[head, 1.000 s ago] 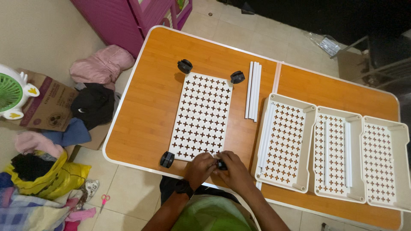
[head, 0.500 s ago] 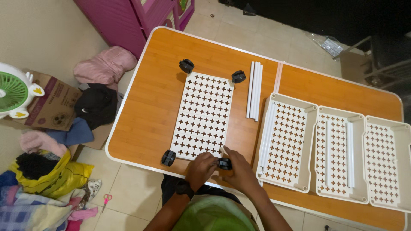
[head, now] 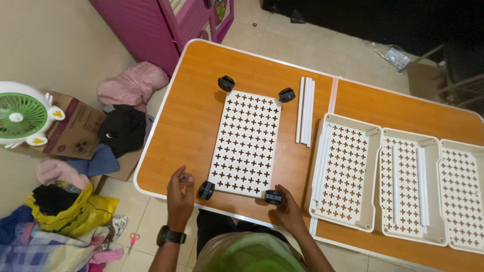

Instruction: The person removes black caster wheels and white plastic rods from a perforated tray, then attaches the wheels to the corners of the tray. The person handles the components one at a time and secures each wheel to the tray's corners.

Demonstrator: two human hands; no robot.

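Four black caster wheels now sit at the corners of the white cross-perforated plastic panel (head: 246,144). Right hand (head: 288,207) pinches the near-right caster (head: 274,196). Left hand (head: 180,194) has let go, fingers loosely curled just left of the near-left caster (head: 206,190), so that corner looks fitted.

Orange wood-grain surface (head: 201,121) with a pale rim; a seam runs across it beyond the right hand (head: 288,209).

White perforated panel (head: 247,143) lies flat between the two hands and stretches away from them. A black caster sits at each corner: one (head: 206,190) just beside the left hand (head: 180,196), one (head: 274,197) touching the right hand, two (head: 226,83) (head: 286,94) at the far corners.

White rods (head: 305,111) lie bundled beyond the right hand, near the panel's far corner.

Outward from the right hand, three white perforated trays in a row: nearest tray (head: 344,171), middle tray (head: 412,186), outermost tray (head: 463,196). Loose white rods lie inside the first two.
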